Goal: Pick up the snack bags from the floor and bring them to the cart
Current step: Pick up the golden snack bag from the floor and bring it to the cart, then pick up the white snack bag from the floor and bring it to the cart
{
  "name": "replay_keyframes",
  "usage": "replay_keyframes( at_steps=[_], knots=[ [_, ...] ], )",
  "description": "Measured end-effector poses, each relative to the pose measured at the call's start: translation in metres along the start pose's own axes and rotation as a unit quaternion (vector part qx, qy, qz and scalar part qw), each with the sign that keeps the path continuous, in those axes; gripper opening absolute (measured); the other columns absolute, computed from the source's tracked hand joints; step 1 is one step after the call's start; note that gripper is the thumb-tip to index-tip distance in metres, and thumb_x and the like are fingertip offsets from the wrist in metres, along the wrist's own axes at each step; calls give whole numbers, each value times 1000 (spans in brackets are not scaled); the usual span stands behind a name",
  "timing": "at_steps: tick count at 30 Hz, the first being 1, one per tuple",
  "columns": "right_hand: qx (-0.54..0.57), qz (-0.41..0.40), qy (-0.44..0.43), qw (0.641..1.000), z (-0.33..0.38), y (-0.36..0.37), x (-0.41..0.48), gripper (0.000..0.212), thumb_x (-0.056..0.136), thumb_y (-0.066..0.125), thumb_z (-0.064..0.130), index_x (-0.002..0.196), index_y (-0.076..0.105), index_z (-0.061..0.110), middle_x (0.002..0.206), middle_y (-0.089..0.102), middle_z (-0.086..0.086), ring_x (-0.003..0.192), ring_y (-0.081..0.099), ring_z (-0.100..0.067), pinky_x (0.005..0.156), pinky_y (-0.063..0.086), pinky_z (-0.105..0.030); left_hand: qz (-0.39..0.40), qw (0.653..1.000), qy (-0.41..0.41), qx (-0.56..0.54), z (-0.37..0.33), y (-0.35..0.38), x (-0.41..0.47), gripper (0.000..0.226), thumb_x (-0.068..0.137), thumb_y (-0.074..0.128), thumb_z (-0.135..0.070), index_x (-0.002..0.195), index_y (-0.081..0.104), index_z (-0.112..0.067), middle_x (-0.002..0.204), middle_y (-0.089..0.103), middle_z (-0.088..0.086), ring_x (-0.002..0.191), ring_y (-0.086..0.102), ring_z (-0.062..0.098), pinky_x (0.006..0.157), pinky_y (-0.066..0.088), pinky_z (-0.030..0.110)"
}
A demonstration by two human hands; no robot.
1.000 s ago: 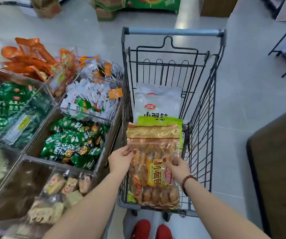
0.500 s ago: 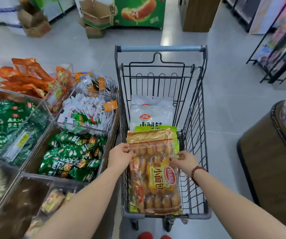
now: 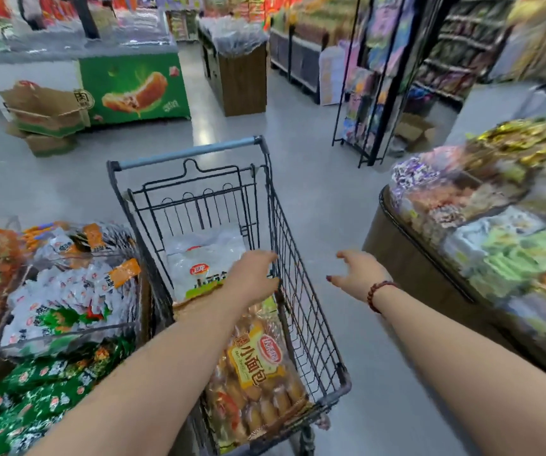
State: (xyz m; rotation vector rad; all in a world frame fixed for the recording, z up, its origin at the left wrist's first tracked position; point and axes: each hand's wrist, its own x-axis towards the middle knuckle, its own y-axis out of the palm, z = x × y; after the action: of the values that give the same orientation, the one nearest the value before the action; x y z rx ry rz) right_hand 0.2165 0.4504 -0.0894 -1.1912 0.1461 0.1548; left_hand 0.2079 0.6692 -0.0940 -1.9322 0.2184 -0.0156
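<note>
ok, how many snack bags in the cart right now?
3 visible: a bread-roll bag on top at the near end, a white bag at the far end, and a green bag mostly hidden beneath the bread-roll bag. More may be hidden beneath.

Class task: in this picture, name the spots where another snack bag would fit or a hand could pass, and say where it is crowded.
Free: bare floor between the cart and the round display, where the right hand hangs. Crowded: the cart's basket, with the bread bag and white bag; the snack bins beside it are heaped.

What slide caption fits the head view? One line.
Both hands, left and right, hover empty over the shopping cart holding the bread bag.
</note>
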Motion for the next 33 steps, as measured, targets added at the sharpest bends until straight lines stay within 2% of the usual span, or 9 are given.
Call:
replay_keyframes(
  at_steps=[4,10,14,17,20,24,26,29,33],
  knots=[
    [-67,-47,42,996,-49,-27,-37,59,85,61,47,135,46,19,133,52,-7,123,48,-28,99,44,-38,20,990,122,67,-60,10,15,59,89,61,-37,143,43,-22,143,49,7,135,39,25,109,35,37],
    [-55,-104,145,982,-130,-60,-124,59,87,60,45,138,43,21,138,49,-5,127,46,-26,102,43,-39,47,955,273,106,-175,39,10,57,91,60,-38,142,43,-20,134,53,7,129,45,27,100,42,37],
    [-48,-143,234,961,-194,-80,-207,55,87,59,46,135,47,20,134,51,-6,123,48,-27,97,46,-39,56,918,377,110,-267,65,-18,54,89,60,-37,139,46,-20,128,54,6,125,45,27,96,46,41],
    [-39,-170,300,938,-240,-89,-285,54,86,61,44,131,50,18,129,54,-7,119,50,-28,95,48,-42,70,883,450,119,-341,87,-60,51,90,58,-38,137,48,-19,128,54,6,126,44,26,97,45,42],
    [-16,-192,363,912,-281,-91,-370,49,86,61,42,128,52,18,128,57,-7,117,53,-28,94,49,-41,87,844,517,107,-410,114,-118,46,90,58,-36,132,51,-19,125,56,6,123,47,26,92,48,40],
    [10,-225,432,873,-326,-89,-487,54,86,59,43,136,46,24,132,55,-5,118,54,-26,93,50,-39,92,781,607,112,-495,153,-205,49,87,60,-33,133,51,-18,126,56,6,123,47,27,95,47,40],
    [-2,-218,469,856,-344,-86,-545,54,88,58,43,136,45,22,130,55,-6,118,52,-28,93,49,-39,98,752,641,120,-535,172,-250,51,87,58,-34,134,50,-20,126,56,7,122,48,29,94,48,41],
    [1,-227,525,820,-365,-79,-628,55,87,59,43,137,44,24,132,54,-5,120,51,-26,94,49,-38,114,717,677,123,-591,196,-318,50,88,55,-33,136,47,-22,122,58,9,116,52,31,90,50,44],
    [13,-242,606,758,-383,-64,-734,55,89,58,42,137,44,19,135,52,-7,121,50,-28,94,49,-39,134,649,740,113,-655,224,-403,53,91,56,-33,141,42,-23,124,55,9,117,51,32,86,51,42]
  ],
)
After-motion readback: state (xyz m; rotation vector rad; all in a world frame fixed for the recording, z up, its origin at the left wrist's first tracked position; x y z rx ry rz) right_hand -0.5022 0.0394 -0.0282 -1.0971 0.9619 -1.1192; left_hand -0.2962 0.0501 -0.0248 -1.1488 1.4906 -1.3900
